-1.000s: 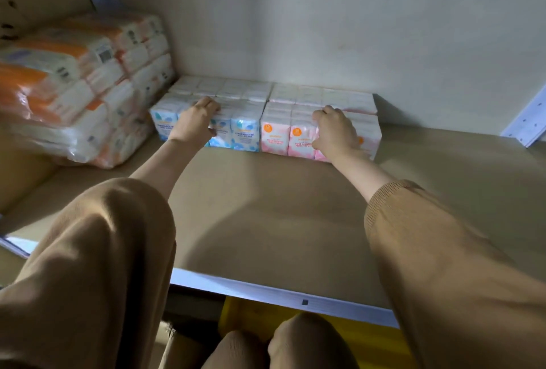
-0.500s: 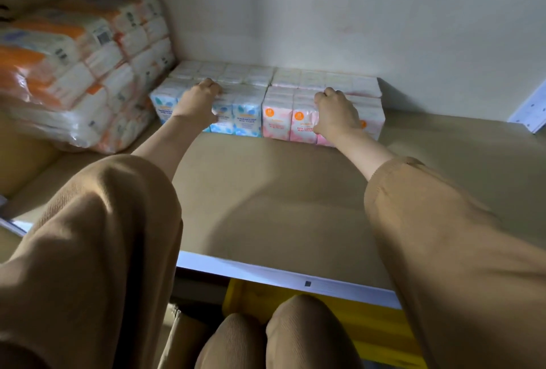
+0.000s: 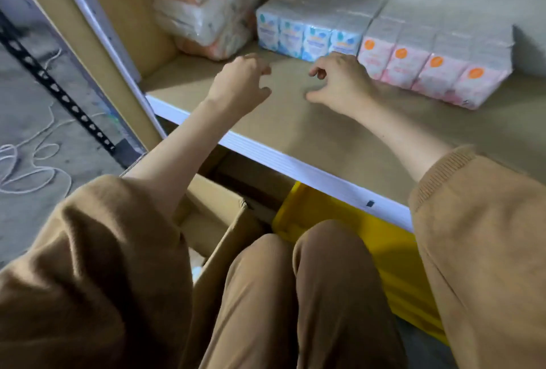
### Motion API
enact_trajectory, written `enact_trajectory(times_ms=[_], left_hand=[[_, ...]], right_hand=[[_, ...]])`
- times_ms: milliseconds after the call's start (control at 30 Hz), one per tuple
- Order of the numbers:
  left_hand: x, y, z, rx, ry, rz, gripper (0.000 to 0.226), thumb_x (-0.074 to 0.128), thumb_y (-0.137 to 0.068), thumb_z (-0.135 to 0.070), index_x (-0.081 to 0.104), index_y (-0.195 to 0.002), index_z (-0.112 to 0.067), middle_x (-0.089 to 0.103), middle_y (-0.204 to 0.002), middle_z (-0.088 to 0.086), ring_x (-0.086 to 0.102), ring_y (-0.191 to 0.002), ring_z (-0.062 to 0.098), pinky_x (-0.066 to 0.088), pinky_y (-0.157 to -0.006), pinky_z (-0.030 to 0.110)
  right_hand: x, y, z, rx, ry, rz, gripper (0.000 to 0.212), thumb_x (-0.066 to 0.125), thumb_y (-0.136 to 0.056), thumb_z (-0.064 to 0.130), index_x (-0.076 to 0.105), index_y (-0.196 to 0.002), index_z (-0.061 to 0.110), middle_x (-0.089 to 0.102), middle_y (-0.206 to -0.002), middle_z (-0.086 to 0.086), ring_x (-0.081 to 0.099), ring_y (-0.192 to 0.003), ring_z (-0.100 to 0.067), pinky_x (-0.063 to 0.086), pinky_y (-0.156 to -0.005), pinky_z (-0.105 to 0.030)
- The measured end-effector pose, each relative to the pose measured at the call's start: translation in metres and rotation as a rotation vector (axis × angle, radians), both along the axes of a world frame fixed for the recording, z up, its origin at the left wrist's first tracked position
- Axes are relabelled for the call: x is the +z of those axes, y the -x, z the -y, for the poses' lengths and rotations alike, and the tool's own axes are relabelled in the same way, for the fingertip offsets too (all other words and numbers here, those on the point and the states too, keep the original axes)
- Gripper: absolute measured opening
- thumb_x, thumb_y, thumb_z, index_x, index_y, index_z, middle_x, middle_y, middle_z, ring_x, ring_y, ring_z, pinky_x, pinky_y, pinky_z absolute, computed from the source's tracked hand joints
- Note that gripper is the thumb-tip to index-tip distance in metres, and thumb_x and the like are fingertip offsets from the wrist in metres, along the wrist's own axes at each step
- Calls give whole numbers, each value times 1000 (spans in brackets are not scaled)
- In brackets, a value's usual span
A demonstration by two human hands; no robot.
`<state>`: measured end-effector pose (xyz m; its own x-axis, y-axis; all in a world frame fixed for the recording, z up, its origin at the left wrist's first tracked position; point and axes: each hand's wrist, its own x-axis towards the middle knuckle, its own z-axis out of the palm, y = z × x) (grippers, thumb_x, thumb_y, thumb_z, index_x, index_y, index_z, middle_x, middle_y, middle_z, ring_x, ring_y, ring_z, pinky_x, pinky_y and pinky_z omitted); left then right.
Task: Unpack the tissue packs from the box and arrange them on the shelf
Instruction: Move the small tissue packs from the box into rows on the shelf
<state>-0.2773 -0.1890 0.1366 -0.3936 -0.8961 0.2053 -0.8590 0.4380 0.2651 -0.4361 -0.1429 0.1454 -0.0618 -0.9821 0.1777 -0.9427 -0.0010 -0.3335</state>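
A row of blue tissue packs [image 3: 307, 35] and pink tissue packs [image 3: 434, 64] stands side by side at the back of the tan shelf [image 3: 325, 132]. My left hand [image 3: 239, 85] hovers over the shelf in front of the blue packs, fingers loosely curled, holding nothing. My right hand [image 3: 339, 82] is just in front of where blue meets pink, fingers apart and empty, not gripping a pack. An open cardboard box [image 3: 218, 221] sits on the floor below the shelf by my left arm; its inside is mostly hidden.
A large wrapped bundle of orange-and-white tissue packs [image 3: 212, 5] fills the shelf's left corner. The shelf's white front edge [image 3: 295, 164] runs diagonally. A yellow crate [image 3: 393, 253] sits under the shelf beside my knees. A perforated metal strip [image 3: 56, 88] and white string lie on the floor at left.
Both hands have come off the packs and drawn back toward me. The view has swung left and down, bringing the box and floor into sight.
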Motion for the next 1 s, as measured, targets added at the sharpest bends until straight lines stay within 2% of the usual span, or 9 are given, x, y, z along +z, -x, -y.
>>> enact_trajectory(times_ms=[200,367,433,533,667,833,1000], left_hand=[[-33,-92,-64,196,-65,-77,36,56,-90,-17,56,-126,-10,55,-130,9,53,-119,29,45,-95,40],[-71,-160,-113,354,-152,-30,34,56,-90,-15,58,-123,-10,56,-126,12,58,-112,31,48,-88,39],[-90,-183,-129,410,-202,3,32,56,-89,-14,58,-120,-9,57,-124,12,60,-108,34,50,-86,41],[-117,-209,-148,497,-319,49,34,55,-88,-13,57,-121,-9,55,-125,11,58,-109,36,52,-88,43],[-150,-242,-164,560,-434,110,29,53,-89,-12,57,-118,-9,55,-122,11,58,-107,35,50,-81,40],[-191,-268,-171,570,-550,119,38,55,-90,-13,53,-128,-11,53,-126,11,54,-115,32,48,-87,40],[-223,-278,-167,589,-644,152,36,52,-92,-15,52,-129,-11,52,-125,11,54,-114,33,48,-85,38]], right_hand=[[-19,-99,-20,387,6,32,34,63,-80,21,63,-112,8,61,-112,-15,56,-105,-28,41,-87,-31],[-57,-171,-33,651,-72,7,30,61,-82,21,63,-110,9,61,-112,-12,57,-101,-25,44,-88,-32],[-76,-193,-36,714,-123,-14,32,60,-85,23,61,-114,9,60,-114,-10,56,-100,-21,42,-82,-27],[-105,-220,-37,779,-202,-53,35,59,-87,23,58,-120,10,59,-122,-9,56,-110,-22,40,-84,-23],[-145,-251,-33,834,-327,-136,36,58,-88,22,55,-122,9,56,-125,-10,54,-114,-23,46,-93,-31],[-185,-276,-29,890,-448,-246,36,57,-88,21,55,-122,8,54,-124,-11,51,-116,-26,44,-90,-34],[-222,-293,-24,958,-539,-319,37,55,-89,20,53,-124,8,53,-123,-12,49,-115,-27,43,-88,-36]])
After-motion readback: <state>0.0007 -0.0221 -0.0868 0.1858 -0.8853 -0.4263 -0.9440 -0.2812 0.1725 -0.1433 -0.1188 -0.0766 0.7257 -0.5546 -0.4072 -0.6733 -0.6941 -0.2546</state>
